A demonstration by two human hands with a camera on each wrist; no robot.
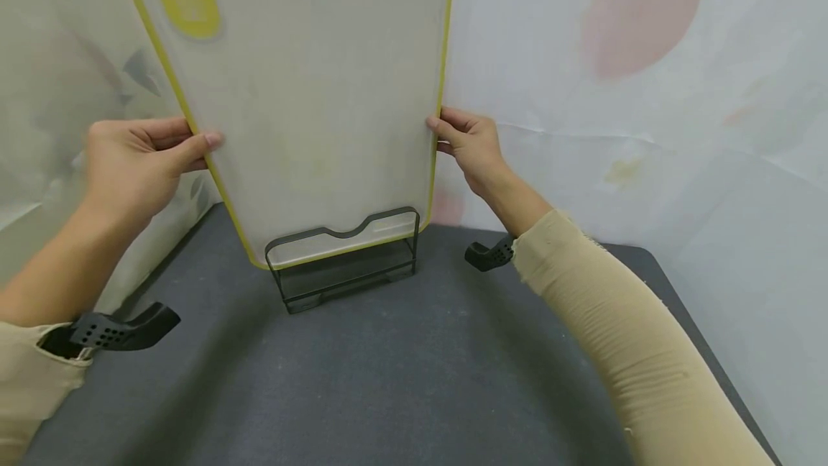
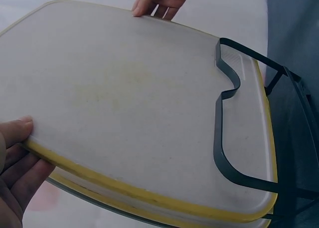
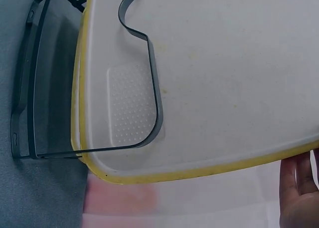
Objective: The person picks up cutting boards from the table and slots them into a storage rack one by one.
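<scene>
1. On the grey table (image 1: 414, 380): black wire rack (image 1: 346, 265), board (image 1: 310, 92) standing in it, lower edge behind the front wire.
2. My left hand (image 1: 139, 164) grips the board's left edge, thumb across the front.
3. My right hand (image 1: 468, 142) pinches the right edge.
4. Board is white with a yellow rim, tilted left.

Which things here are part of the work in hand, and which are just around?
In use:
cutting board, gripped at its edges by left hand and right hand
black wire rack, holding the board's lower end

Just around:
grey table
patterned backdrop
</scene>
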